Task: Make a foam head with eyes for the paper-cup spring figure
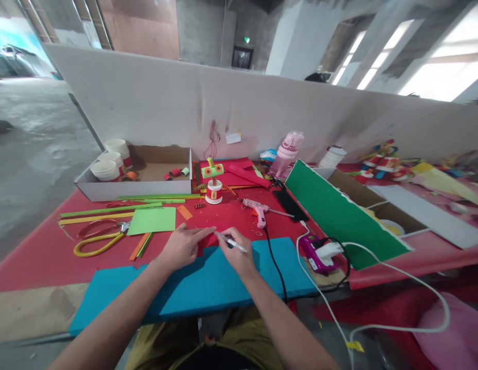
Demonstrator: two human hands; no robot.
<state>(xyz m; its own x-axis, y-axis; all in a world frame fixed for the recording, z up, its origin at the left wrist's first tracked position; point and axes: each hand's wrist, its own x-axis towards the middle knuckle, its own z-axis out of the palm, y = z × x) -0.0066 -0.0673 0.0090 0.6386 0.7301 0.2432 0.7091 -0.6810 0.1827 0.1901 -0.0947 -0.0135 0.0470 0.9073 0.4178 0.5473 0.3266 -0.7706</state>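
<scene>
My right hand (238, 250) grips a white pen (236, 243), its tip close to the left forefinger. My left hand (184, 245) rests on the work surface with the forefinger stretched out and the other fingers curled under. Beneath both hands lies red paper (204, 251); whether it is a separate piece is hard to make out. Just beyond stands a paper-cup figure (213, 192) with a green head and coiled paper arms. Left of my left hand is a light green paper sheet (152, 220). A pink hot glue gun (259, 211) lies beyond my right hand.
Yellow- and red-handled scissors (100, 247) and paper strips (111, 208) lie left. A box (134, 191) with paper cups stands behind them. A phone (291, 204), a purple power strip (319, 257), cables and a green-sided box (339, 218) are right. Blue sheeting (177, 293) covers the front edge.
</scene>
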